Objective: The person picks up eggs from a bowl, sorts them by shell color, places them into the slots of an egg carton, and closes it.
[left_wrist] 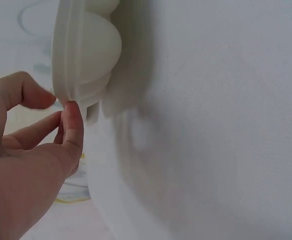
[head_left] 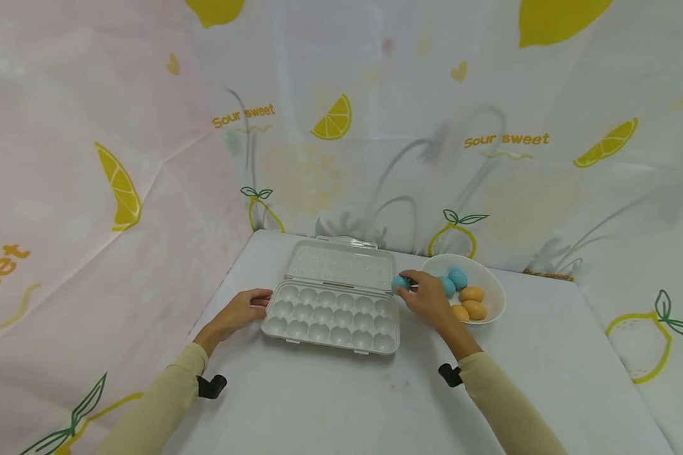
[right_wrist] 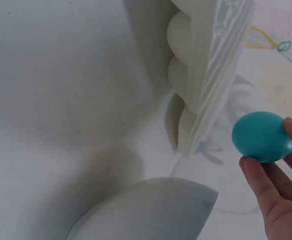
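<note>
A white plastic egg carton [head_left: 330, 319] with rows of round hollows lies on the table, its clear lid [head_left: 341, 262] folded back behind it. At the carton's left edge, my left hand [head_left: 241, 309] pinches the rim between thumb and fingertips, as the left wrist view also shows. My right hand [head_left: 427, 297] holds a blue egg [right_wrist: 263, 136] by its fingertips, raised near the carton's back right corner. Just right of that hand stands a white bowl [head_left: 496, 297] with two blue eggs [head_left: 458, 277] and three orange-tan eggs [head_left: 474, 309] inside.
A white cloth covers the table [head_left: 341, 404]. Behind it and to the left hang white and pink sheets printed with lemons [head_left: 332, 119]. The bowl's near side [right_wrist: 150, 210] shows low in the right wrist view, beside the carton.
</note>
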`<state>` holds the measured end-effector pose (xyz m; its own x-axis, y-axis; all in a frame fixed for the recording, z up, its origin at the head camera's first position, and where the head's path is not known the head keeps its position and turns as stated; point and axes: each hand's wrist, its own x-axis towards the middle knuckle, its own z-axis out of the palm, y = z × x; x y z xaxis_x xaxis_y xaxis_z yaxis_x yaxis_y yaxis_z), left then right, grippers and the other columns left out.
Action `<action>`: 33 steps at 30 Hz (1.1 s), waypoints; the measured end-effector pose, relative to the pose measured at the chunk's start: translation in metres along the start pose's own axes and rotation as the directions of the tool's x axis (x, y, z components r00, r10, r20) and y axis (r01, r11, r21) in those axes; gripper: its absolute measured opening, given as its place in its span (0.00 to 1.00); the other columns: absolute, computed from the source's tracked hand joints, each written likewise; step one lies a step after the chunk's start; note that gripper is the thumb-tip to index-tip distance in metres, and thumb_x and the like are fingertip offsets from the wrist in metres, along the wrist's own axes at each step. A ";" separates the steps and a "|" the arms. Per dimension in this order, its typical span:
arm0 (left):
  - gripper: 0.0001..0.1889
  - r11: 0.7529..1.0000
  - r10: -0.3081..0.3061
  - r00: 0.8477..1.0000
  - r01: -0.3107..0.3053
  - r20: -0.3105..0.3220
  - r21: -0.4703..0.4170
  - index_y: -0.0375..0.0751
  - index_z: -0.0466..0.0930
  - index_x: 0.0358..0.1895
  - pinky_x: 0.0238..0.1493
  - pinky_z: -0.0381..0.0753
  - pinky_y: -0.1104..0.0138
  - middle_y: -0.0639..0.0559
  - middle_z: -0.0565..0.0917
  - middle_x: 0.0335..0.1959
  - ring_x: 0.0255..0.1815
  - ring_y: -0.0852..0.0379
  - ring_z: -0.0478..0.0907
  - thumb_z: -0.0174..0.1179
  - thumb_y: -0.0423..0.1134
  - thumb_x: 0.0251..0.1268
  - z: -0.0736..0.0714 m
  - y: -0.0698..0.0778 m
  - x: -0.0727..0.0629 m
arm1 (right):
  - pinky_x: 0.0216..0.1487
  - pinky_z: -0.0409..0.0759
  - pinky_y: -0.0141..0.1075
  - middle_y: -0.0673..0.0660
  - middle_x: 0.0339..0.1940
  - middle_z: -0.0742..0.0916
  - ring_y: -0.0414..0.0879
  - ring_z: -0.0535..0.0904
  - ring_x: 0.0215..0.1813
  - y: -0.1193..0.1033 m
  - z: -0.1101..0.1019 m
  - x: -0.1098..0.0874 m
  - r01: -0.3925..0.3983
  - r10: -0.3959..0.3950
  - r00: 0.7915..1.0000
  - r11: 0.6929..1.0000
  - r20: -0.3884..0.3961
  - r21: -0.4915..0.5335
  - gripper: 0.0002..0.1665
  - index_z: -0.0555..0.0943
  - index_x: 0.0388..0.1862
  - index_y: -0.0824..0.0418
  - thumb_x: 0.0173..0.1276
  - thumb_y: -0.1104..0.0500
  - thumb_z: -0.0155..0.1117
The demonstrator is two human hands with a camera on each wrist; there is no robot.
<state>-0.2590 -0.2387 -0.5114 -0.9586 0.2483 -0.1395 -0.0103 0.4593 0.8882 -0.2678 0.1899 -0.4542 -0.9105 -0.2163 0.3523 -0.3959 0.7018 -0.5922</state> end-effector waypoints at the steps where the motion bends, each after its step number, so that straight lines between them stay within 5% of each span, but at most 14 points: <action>1: 0.30 1.000 0.003 1.000 -0.003 -0.003 -0.003 0.26 0.65 0.67 0.56 0.76 0.56 0.34 0.76 0.59 0.60 0.40 0.73 0.57 0.28 0.59 0.000 0.000 0.000 | 0.47 0.84 0.44 0.63 0.46 0.86 0.55 0.84 0.47 0.000 0.003 -0.001 0.002 -0.002 1.000 1.000 0.005 0.004 0.19 0.82 0.50 0.69 0.61 0.61 0.70; 15: 0.29 0.999 0.031 0.999 -0.031 -0.016 -0.026 0.28 0.67 0.67 0.54 0.77 0.61 0.35 0.77 0.59 0.60 0.42 0.73 0.60 0.31 0.62 -0.002 -0.003 -0.007 | 0.47 0.83 0.44 0.64 0.47 0.86 0.56 0.83 0.48 0.006 0.024 -0.006 -0.064 0.060 0.994 0.997 0.090 0.043 0.21 0.81 0.52 0.71 0.63 0.61 0.69; 33: 0.27 0.999 0.011 1.000 -0.012 -0.022 -0.033 0.26 0.70 0.64 0.51 0.77 0.65 0.37 0.80 0.54 0.56 0.44 0.76 0.60 0.27 0.59 0.002 -0.006 -0.008 | 0.46 0.84 0.43 0.62 0.45 0.87 0.55 0.84 0.46 0.011 0.033 -0.011 -0.041 0.039 0.998 0.998 0.055 0.048 0.19 0.82 0.50 0.70 0.61 0.62 0.70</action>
<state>-0.2503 -0.2417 -0.5161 -0.9647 0.2345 -0.1196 -0.0080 0.4283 0.9036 -0.2657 0.1780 -0.4885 -0.9303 -0.2257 0.2892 -0.3632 0.6771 -0.6400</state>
